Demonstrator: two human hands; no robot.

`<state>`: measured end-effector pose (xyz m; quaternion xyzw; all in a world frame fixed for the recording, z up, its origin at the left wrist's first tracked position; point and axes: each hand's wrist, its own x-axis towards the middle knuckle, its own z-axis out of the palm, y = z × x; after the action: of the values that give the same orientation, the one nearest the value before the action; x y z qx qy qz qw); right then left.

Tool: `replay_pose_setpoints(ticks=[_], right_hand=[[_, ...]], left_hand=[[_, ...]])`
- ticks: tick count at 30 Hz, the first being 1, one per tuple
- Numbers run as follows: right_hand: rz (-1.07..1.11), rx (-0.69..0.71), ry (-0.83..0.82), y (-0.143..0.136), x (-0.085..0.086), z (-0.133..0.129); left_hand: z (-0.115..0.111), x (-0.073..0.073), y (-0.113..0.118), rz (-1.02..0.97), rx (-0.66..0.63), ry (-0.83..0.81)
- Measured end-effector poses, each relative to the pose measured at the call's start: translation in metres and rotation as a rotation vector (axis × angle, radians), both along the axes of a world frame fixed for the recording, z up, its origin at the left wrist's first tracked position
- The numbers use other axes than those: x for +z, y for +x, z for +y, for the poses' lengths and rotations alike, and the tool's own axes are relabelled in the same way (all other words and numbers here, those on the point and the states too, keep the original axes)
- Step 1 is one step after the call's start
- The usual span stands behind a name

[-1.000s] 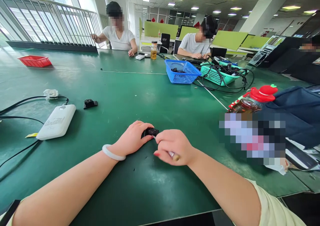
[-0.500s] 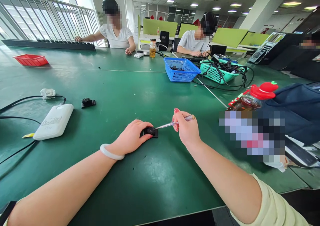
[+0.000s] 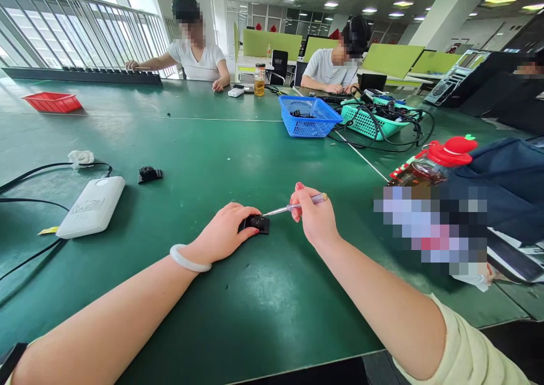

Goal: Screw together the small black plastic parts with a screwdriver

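Note:
My left hand (image 3: pixel 227 230) grips a small black part (image 3: pixel 260 224) between thumb and fingers, pressing it on the green table (image 3: pixel 191 317). What kind of part it is, I cannot make out; the fingers cover its left side. In my right hand (image 3: pixel 317 218) is a screwdriver (image 3: pixel 282 210) with a clear handle, held at a low slant. Its thin metal tip points left and meets the part's upper edge; whether it touches is too small to tell. A similar black piece (image 3: pixel 149 174) lies apart, further left on the table.
A white power bank (image 3: pixel 91 206) with black cables lies left. Blue (image 3: pixel 310 125) and green (image 3: pixel 374 124) baskets stand ahead, cables spilling from the green one. A red-lidded bottle (image 3: pixel 425 166) and dark bag (image 3: pixel 505 192) sit right. Two people sit across the table near a red tray (image 3: pixel 51 102).
My right hand and the screwdriver have shifted slightly left and up, the tip moving along the black part's upper edge. My left hand stays in place on the part.

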<state>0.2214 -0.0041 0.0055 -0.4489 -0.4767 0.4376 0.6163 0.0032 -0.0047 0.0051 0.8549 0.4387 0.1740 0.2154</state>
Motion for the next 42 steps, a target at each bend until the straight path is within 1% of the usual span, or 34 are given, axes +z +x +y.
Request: replay_pose_setpoints(ticks=[4, 9, 12, 14, 16, 21, 28, 30, 32, 34, 35, 37, 39, 41, 42], right_hand=[[0.001, 0.054, 0.011, 0.002, -0.003, 0.005], [-0.051, 0.138, 0.058, 0.006, 0.002, 0.004], [-0.084, 0.148, 0.090, 0.008, 0.005, 0.001], [-0.093, 0.132, 0.074, 0.008, 0.005, 0.001], [-0.062, 0.107, 0.025, 0.006, 0.003, 0.003], [0.121, 0.022, -0.141, 0.002, 0.000, 0.010], [0.366, -0.060, -0.460, 0.001, 0.001, 0.015], [0.394, -0.073, -0.506, 0.002, 0.000, 0.016], [0.387, -0.076, -0.516, 0.002, -0.001, 0.016], [0.340, -0.079, -0.467, 0.001, 0.000, 0.015], [0.300, -0.079, -0.412, 0.000, 0.001, 0.014], [0.185, -0.057, -0.248, 0.000, 0.003, 0.009], [0.042, 0.000, -0.077, 0.000, 0.006, 0.005], [-0.076, 0.053, 0.026, 0.000, 0.007, 0.001], [-0.100, 0.062, 0.042, 0.000, 0.007, 0.001]], left_hand=[[0.000, 0.001, 0.000, 0.000, -0.006, -0.010], [0.000, 0.001, 0.000, -0.011, 0.011, -0.061], [0.001, 0.001, 0.000, -0.011, 0.029, -0.078], [0.001, 0.001, 0.000, -0.010, 0.032, -0.082], [0.001, 0.001, 0.001, -0.009, 0.036, -0.081], [0.001, 0.001, 0.001, -0.003, 0.034, -0.083], [0.000, -0.001, 0.000, -0.007, 0.034, -0.078], [0.000, -0.002, 0.000, -0.007, 0.024, -0.072], [0.000, -0.003, 0.000, -0.009, 0.019, -0.068], [0.001, -0.003, -0.001, -0.014, 0.021, -0.063], [0.001, -0.004, -0.001, -0.015, 0.019, -0.060], [0.001, -0.004, -0.001, -0.015, 0.012, -0.051], [0.001, -0.004, -0.001, -0.015, 0.006, -0.044], [0.002, -0.004, -0.001, -0.017, 0.010, -0.040], [0.002, -0.004, -0.001, -0.017, 0.012, -0.039]])
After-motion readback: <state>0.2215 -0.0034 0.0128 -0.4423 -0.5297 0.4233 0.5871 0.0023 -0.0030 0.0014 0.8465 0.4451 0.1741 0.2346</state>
